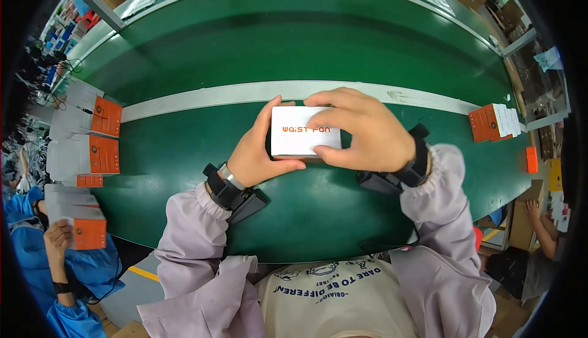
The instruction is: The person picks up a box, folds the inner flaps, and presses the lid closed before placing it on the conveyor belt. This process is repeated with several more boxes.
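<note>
A small closed carton point(294, 145), white on top with orange print, is held between my two hands over the green bench, in front of my chest. My left hand point(257, 148) wraps its left side, thumb along the near edge and fingers at the far left corner. From the right, my right hand point(370, 129) grips the carton, with fingers over its top and far edge and the thumb at the near right corner. Both wrists wear black straps with dark devices. The carton's underside is hidden.
Orange-and-white boxes point(104, 154) stand at the left end of the green bench point(184, 215). Beside them, a co-worker in blue holds another such box point(89, 232). More orange boxes point(484, 123) with white sheets stand at the right. A white strip point(184, 106) crosses behind my hands.
</note>
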The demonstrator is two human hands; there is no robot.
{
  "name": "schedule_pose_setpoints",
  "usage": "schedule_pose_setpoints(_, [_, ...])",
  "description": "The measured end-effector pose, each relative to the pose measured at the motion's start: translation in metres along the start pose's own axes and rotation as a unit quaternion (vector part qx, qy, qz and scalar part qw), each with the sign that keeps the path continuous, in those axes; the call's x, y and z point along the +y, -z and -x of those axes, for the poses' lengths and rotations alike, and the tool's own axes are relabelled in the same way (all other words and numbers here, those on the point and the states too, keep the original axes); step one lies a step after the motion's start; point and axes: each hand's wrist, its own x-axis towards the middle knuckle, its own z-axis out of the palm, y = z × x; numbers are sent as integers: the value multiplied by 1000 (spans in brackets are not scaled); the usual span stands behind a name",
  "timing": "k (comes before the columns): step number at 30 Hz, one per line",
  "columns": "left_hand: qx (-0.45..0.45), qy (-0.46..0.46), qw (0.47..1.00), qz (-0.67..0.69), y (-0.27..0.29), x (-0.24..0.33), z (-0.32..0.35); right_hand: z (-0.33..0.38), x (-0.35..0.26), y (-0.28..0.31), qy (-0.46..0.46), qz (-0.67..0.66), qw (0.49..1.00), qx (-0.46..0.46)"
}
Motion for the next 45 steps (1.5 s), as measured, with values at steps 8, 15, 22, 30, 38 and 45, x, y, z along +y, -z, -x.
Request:
schedule_pose_setpoints(8, [-26, 58, 998, 10, 2, 2, -1, -52, -31, 14, 1, 190, 935, -300])
schedule_pose_setpoints(15, [-25, 43, 999, -5, 6, 9, -1, -51, -39, 5, 22, 231, 917, -325])
schedule_pose_setpoints(22, [-20, 33, 999, -7, 4, 8, -1, -49, -34, 8, 55, 195, 930, -308])
schedule_pose_setpoints(30, [-15, 53, 998, -19, 0, 8, -1, -55, -33, -1, 50, 224, 926, -301])
schedule_pose_setpoints(38, [-11, -18, 999, -39, -1, -4, 1, -66, -30, 13, -8, 179, 926, -332])
schedule_pose_setpoints(45, [63, -67, 994, 67, 0, 3, 5, -44, -22, 10, -13, 114, 978, -176])
